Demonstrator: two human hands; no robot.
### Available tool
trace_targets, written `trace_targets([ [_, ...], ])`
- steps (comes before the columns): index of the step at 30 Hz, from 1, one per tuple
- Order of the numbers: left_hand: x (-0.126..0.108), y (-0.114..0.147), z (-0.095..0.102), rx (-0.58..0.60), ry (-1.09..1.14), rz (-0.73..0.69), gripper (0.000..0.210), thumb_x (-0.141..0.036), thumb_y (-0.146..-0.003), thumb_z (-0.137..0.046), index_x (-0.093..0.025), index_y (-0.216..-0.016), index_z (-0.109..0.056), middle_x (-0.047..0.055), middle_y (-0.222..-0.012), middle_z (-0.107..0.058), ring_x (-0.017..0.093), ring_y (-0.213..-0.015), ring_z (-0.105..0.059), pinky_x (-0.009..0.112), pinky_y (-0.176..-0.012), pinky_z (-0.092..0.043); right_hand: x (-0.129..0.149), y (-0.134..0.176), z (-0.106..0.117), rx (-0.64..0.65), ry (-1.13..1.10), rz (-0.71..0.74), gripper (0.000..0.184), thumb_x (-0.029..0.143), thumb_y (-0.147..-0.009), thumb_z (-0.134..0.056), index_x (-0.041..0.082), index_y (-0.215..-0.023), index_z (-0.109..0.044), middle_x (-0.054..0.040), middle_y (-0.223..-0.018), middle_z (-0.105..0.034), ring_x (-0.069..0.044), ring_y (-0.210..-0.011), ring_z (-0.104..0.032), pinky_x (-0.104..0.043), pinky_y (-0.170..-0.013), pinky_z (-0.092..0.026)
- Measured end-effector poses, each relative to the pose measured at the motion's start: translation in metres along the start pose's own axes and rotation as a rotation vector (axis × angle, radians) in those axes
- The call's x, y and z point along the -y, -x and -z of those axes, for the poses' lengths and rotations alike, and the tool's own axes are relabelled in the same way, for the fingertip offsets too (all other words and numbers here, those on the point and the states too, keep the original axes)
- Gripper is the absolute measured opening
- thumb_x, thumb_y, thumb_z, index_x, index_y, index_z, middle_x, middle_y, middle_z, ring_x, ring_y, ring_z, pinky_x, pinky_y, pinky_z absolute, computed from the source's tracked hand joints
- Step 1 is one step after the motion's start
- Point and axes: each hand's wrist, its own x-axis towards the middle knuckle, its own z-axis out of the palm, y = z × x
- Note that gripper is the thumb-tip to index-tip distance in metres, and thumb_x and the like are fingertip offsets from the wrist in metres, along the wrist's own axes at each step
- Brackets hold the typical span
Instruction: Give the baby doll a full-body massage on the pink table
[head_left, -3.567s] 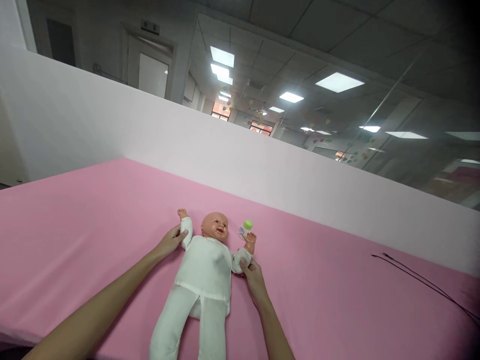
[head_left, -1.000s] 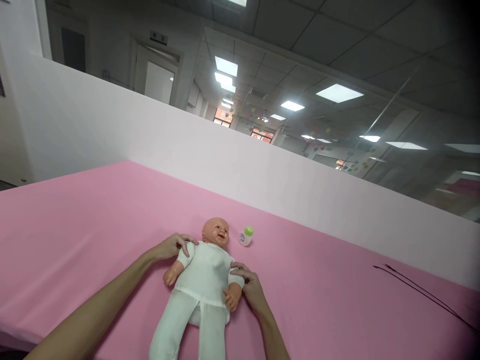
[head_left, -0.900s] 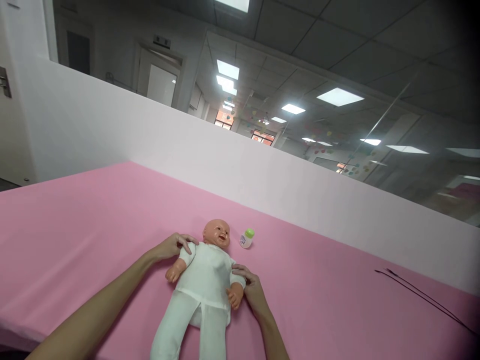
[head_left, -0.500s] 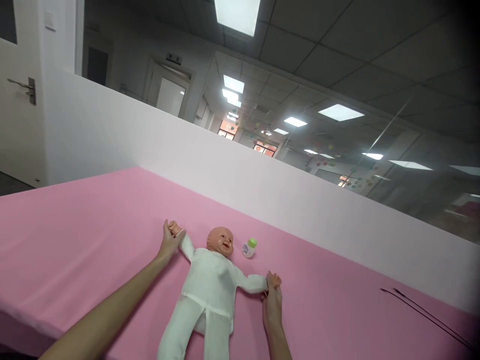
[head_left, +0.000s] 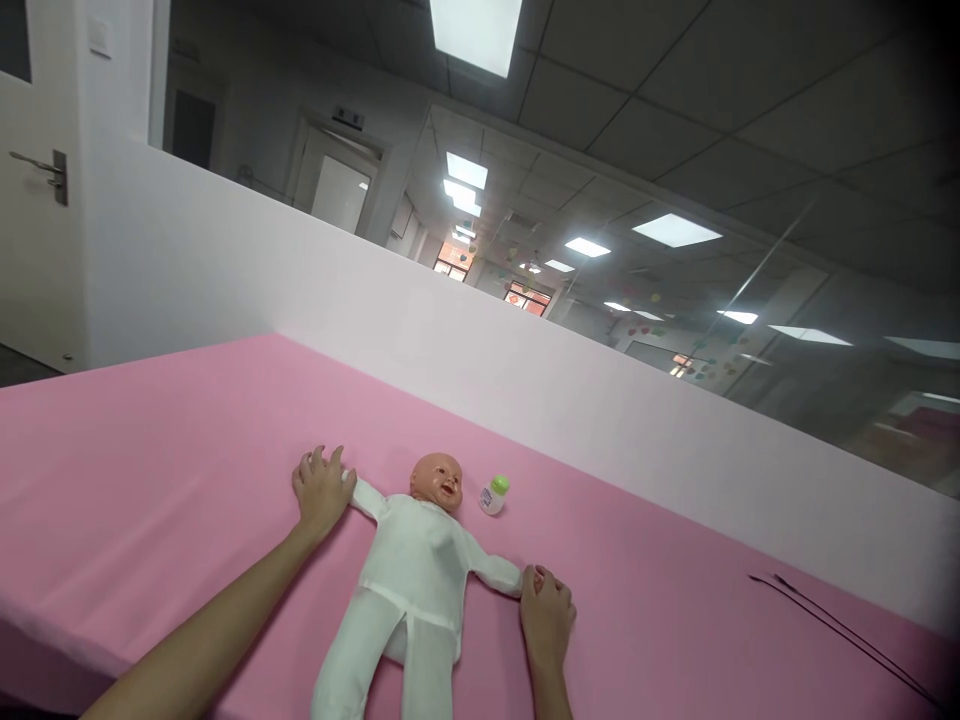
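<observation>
A baby doll (head_left: 416,550) in white clothes lies on its back on the pink padded surface, its arms stretched out sideways. My left hand (head_left: 322,490) curls over the end of the doll's arm on the left, palm down, and hides the doll's hand there. On the other side, my right hand (head_left: 547,612) is closed round the doll's other hand, of which only a bit shows between my fingers. Beside the doll's head stands a small clear bottle (head_left: 493,496) with a green cap, touched by neither hand.
Two thin dark cords (head_left: 840,630) lie on the pink surface (head_left: 660,620) at the right. A white low wall (head_left: 450,340) with glass above it runs along the back. At the far left is a door (head_left: 37,230) with a metal handle.
Both my hands have turned over from gripping the doll's wrists, palms now facing down over its hands. The doll's arms have lowered slightly at their ends.
</observation>
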Motion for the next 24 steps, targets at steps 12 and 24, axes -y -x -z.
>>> trace_targets([
  [12, -0.010, 0.007, 0.011, -0.013, 0.522, -0.394, 0.047, -0.012, -0.093, -0.039, -0.021, -0.133, -0.063, 0.014, -0.134, -0.060, 0.031, -0.132, -0.048, 0.049, -0.113, -0.040, 0.006, -0.008, 0.014, -0.228, -0.398, 0.036, 0.056, 0.063, -0.079, -0.057, 0.018, -0.107, -0.072, -0.0163, -0.114, -0.071, -0.032, -0.098, -0.066, -0.044, -0.088, -0.051],
  [24, -0.075, 0.052, 0.061, 0.364, 0.711, -0.309, 0.038, -0.041, -0.099, -0.048, -0.024, -0.074, -0.070, 0.005, -0.068, -0.069, 0.023, -0.064, -0.061, 0.034, -0.071, -0.040, 0.064, 0.040, 0.011, 0.133, -0.394, 0.234, 0.053, 0.066, -0.085, -0.060, 0.022, -0.056, -0.061, 0.0016, -0.052, -0.054, -0.017, -0.055, -0.045, -0.031, -0.063, -0.041],
])
